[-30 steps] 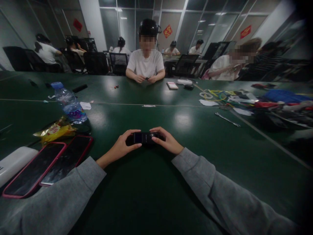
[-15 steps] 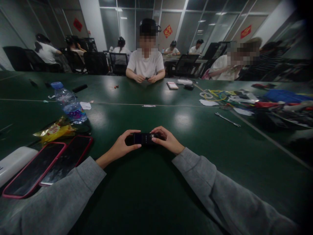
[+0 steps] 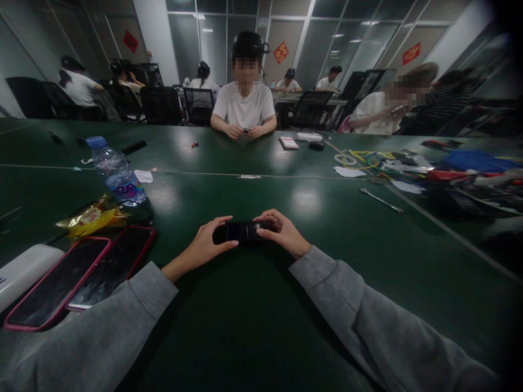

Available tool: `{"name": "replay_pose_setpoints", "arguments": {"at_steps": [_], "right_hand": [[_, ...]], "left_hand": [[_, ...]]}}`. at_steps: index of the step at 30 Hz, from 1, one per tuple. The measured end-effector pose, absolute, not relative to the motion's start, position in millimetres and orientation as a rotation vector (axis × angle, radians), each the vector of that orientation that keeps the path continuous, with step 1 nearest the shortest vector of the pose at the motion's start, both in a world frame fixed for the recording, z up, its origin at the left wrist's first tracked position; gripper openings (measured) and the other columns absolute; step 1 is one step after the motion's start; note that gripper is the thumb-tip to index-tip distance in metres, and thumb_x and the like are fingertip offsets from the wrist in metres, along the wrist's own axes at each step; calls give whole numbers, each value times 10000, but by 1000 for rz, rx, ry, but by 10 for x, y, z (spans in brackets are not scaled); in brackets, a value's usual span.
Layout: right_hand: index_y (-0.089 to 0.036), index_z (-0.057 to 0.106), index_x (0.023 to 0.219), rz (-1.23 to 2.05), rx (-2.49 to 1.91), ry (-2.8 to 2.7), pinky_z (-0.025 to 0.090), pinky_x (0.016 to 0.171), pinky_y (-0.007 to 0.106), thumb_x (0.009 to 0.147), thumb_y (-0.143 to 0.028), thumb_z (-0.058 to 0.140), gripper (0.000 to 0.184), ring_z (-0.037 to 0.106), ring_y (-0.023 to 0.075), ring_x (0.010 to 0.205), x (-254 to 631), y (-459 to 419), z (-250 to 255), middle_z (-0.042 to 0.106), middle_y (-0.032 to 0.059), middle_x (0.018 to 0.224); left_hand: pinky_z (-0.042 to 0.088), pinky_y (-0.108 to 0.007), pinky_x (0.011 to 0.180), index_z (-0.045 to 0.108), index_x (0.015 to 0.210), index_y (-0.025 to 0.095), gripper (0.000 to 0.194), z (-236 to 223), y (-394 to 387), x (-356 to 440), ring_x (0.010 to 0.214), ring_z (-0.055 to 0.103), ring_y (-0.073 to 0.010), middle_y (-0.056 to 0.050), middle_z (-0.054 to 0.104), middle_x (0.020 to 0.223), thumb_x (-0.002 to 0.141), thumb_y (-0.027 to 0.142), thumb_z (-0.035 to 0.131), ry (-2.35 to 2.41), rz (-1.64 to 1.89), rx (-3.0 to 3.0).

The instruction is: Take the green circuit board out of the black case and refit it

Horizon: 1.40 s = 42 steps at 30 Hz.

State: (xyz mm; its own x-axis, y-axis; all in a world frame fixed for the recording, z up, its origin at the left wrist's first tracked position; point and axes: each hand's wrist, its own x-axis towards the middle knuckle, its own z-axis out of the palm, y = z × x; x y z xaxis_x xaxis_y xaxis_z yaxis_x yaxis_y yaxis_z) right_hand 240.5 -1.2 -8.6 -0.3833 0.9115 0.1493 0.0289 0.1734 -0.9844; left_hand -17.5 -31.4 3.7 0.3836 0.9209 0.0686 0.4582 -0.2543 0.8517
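A small black device (image 3: 242, 231) with a faintly lit face lies between both hands just above the green table (image 3: 253, 305). My left hand (image 3: 204, 245) grips its left end with thumb and fingers. My right hand (image 3: 281, 233) holds the right end, fingers curled over the top and thumb on its face. Both arms wear grey sleeves.
Two red-cased phones (image 3: 81, 275) and a white box (image 3: 22, 269) lie at the near left, beside a yellow snack packet (image 3: 92, 216) and a water bottle (image 3: 116, 173). Cables and tools (image 3: 408, 169) clutter the right. A person in white (image 3: 244, 106) sits opposite.
The fingers of my right hand have curled a little further over the device's right end; both hands and the device stay in nearly the same place.
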Motion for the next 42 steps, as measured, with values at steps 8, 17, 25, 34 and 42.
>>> {"name": "replay_pose_setpoints", "arguments": {"at_steps": [8, 17, 25, 34, 42], "right_hand": [[-235, 531, 959, 1421, -922, -1476, 450, 970, 457, 701, -290, 787, 368, 625, 209, 1025, 2393, -40, -31, 663, 43, 1071], [-246, 536, 1015, 1480, -945, -1433, 479, 940, 449, 708, -307, 780, 397, 625, 216, 1046, 2399, -32, -38, 663, 41, 1086], [-244, 547, 1085, 1529, -913, -1409, 451, 979, 438, 751, -357, 746, 405, 609, 212, 1085, 2402, -26, -37, 654, 54, 1122], [-242, 584, 1085, 1541, -1014, -1399, 460, 911, 410, 775, -437, 706, 386, 614, 191, 961, 2426, -11, -16, 644, 37, 1055], [-241, 580, 1035, 1540, -1003, -1369, 474, 842, 371, 756, -416, 731, 362, 617, 173, 889, 2431, -12, -17, 645, 21, 982]], "left_hand": [[357, -507, 1075, 426, 1365, 263, 621, 33, -289, -204, 1303, 455, -291, -108, 493, 1395, 818, 476, 631, 1167, 752, 1702], [365, -463, 1086, 487, 1317, 215, 568, 127, -292, -188, 1304, 459, -276, -111, 507, 1389, 825, 463, 626, 1160, 791, 1521], [393, -446, 1052, 542, 1261, 205, 523, 39, -244, -178, 1230, 521, -264, -105, 576, 1302, 803, 427, 662, 1128, 891, 1411], [410, -421, 1028, 529, 1279, 201, 548, 67, -247, -196, 1185, 551, -259, -113, 585, 1281, 807, 447, 657, 1133, 900, 1326], [413, -440, 1032, 512, 1294, 228, 534, 60, -243, -211, 1205, 541, -262, -100, 576, 1303, 822, 453, 624, 1151, 850, 1383]]}}
